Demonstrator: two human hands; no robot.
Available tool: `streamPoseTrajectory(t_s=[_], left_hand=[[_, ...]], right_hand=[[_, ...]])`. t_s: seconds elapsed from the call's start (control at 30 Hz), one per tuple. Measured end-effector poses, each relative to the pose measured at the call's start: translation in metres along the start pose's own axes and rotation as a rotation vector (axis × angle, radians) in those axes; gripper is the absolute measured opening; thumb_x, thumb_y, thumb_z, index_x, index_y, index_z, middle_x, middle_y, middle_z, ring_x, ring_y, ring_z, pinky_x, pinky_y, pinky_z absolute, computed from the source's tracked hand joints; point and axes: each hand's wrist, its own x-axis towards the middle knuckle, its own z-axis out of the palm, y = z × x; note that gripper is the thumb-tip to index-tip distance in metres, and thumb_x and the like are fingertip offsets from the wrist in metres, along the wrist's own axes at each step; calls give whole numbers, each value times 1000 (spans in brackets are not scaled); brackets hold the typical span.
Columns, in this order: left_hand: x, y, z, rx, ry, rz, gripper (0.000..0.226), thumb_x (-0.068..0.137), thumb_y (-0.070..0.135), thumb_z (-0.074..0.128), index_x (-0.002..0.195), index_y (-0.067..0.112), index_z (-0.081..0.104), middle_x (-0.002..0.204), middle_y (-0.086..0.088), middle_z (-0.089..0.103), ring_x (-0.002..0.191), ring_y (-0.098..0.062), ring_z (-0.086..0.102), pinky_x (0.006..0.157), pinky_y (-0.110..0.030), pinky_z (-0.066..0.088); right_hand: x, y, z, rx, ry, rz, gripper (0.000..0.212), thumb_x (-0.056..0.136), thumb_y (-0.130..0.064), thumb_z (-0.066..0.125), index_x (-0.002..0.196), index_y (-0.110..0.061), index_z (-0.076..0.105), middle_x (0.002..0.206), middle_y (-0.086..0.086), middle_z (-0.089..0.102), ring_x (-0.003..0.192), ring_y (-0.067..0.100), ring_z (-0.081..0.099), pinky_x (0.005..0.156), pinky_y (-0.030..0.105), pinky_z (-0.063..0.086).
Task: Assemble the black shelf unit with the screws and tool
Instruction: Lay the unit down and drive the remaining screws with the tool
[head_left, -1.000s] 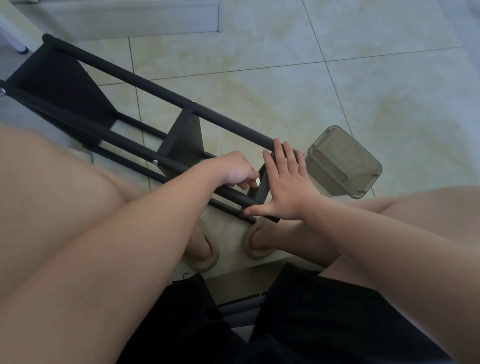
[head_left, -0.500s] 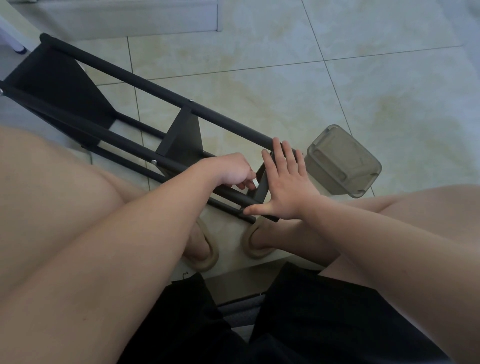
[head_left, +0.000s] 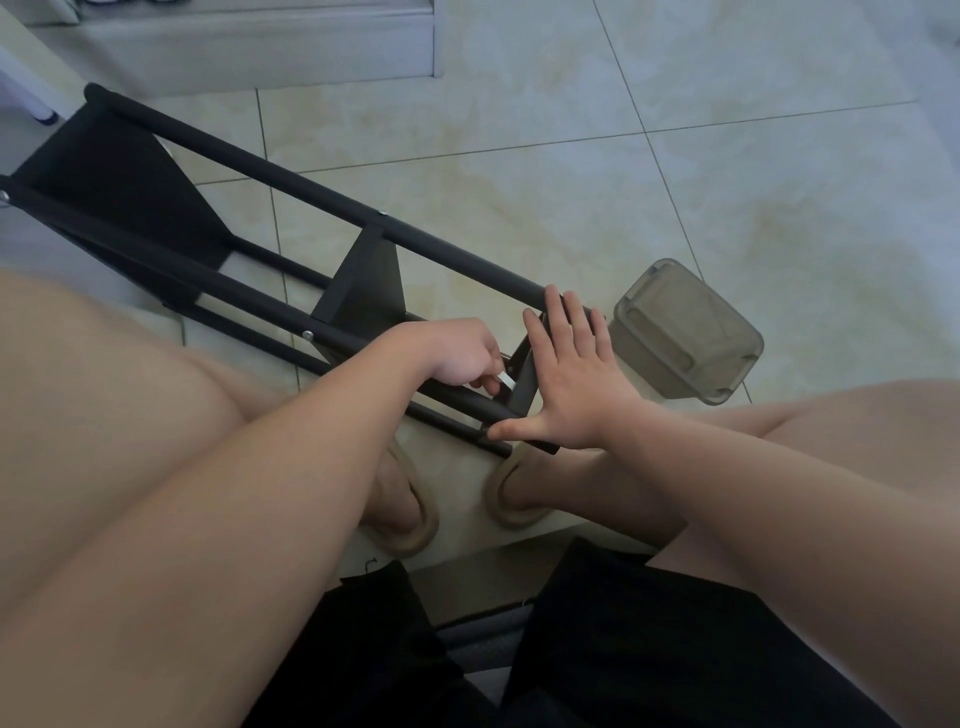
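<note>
Black metal shelf unit (head_left: 363, 291) is lying sideways on pale floor tiles (head_left: 571, 156). Right hand (head_left: 576, 379), fingers straight, is pressing its end panel (head_left: 527, 389), probably steadying the joint where the left hand (head_left: 457, 353) is pinching a small silvery tool (head_left: 505, 381).

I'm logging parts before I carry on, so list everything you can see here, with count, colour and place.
shelf unit: one, black, lying on its side on the floor, in front of the knees.
screw heads: three visible, silver, on the shelf unit's poles.
tool: one, pale silvery, by the shelf unit's near end panel.
plastic box: one, translucent grey, on the floor right of the shelf unit's near end.
floor: cream tiles.
slippers: two, beige, on the feet.
shorts: one pair, black, bottom edge.
left hand: one, holds the tool.
right hand: one, flat with straight fingers, against the near end panel.
</note>
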Motion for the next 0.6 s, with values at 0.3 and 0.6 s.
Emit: streamPoseTrajectory(t_s=[0.3, 0.6], left_hand=[[-6, 3, 0, 82, -40, 4, 25, 101, 17, 49, 98, 11, 73, 99, 3, 76, 106, -24, 65, 101, -41, 47], [-5, 1, 0, 168, -53, 9, 20, 99, 16, 53, 89, 21, 68, 90, 5, 67, 93, -23, 60, 87, -35, 46]], right_hand=[[0, 0, 0, 10, -4, -1, 150, 50, -107, 18, 161, -9, -5, 163, 18, -28, 150, 35, -29, 122, 55, -14], [0, -1, -1, 6, -13, 6, 150, 49, -107, 17, 161, -9, -6, 163, 18, -30, 150, 36, -29, 122, 56, -13]])
